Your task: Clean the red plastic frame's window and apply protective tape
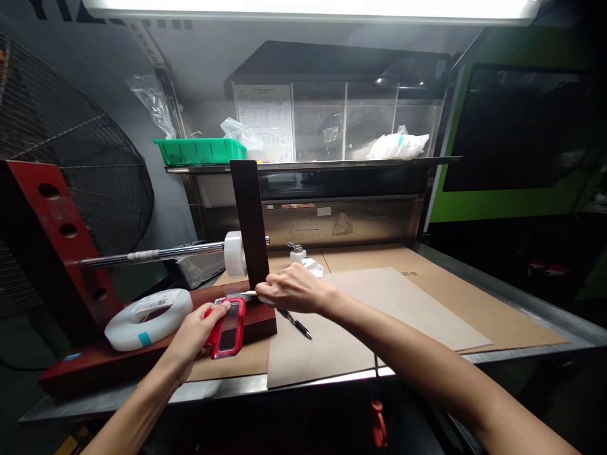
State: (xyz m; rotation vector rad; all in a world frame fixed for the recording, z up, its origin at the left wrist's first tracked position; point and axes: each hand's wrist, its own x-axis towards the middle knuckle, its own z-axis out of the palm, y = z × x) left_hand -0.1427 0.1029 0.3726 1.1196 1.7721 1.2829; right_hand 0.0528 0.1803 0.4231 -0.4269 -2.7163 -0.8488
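While the left hand (196,328) reaches in from below, its fingers curl around a red framed part (228,328), thumb pressed on its top edge, tilting it against the wooden base (118,360). Across it, the right hand (294,289) is pinched shut on a thin white strip (244,294) beside the dark upright post (250,221). A black pen (296,323) lies just under that wrist on brown paper (403,303); a white tape roll (149,318) rests left.
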